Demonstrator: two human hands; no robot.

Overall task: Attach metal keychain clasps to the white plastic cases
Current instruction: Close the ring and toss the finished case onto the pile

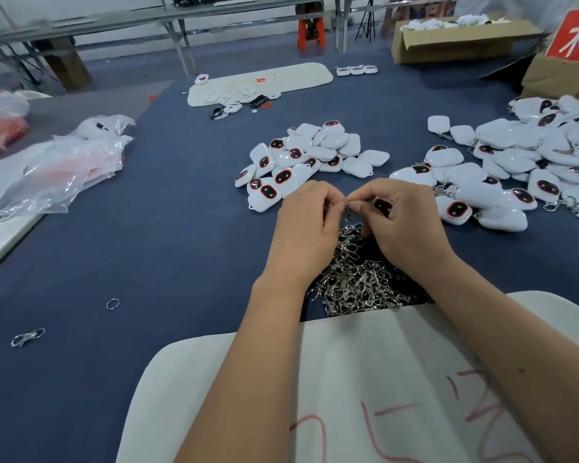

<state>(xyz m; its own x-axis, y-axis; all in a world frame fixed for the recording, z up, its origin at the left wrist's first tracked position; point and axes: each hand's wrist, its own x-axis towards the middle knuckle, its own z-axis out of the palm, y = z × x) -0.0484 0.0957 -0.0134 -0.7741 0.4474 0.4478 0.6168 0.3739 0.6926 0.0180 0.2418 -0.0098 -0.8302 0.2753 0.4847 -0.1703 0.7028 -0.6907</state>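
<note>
On the blue felt-covered table, the heap of silver metal clasps lies at the centre, between both wrists. At twelve o'clock behind it sits the smaller pile of white plastic cases; at two o'clock spreads the larger pile of white cases with clasps. Crumpled clear plastic bags lie at ten o'clock. A loose metal split ring and a single stray clasp rest at eight o'clock.
</note>
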